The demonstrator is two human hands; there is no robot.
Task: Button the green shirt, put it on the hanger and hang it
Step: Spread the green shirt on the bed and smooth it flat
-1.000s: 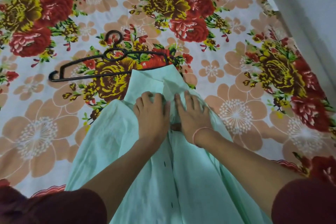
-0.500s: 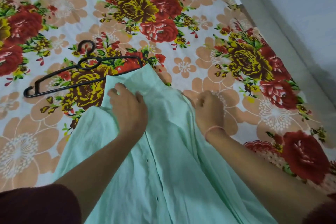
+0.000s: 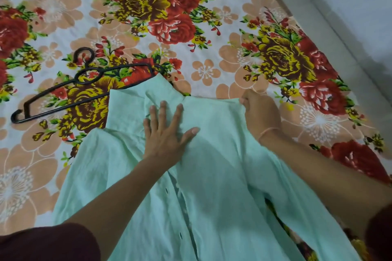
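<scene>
The pale green shirt (image 3: 216, 186) lies front-up on the flowered bed sheet, its collar pointing away from me. Its button placket runs down the middle with dark buttonholes showing. My left hand (image 3: 167, 133) lies flat with spread fingers on the chest just below the collar. My right hand (image 3: 259, 112) grips the fabric at the shirt's right shoulder edge, fingers curled round it. A black hanger (image 3: 70, 89) lies flat on the sheet to the upper left, its right end tucked under the collar.
The flowered sheet (image 3: 191, 27) covers the bed all around the shirt. The bed's right edge runs diagonally at the upper right, with a grey floor (image 3: 350, 6) beyond it.
My left hand has opened and now lies flat below the collar. My right hand has moved out to the right shoulder edge, spreading the shirt wider.
</scene>
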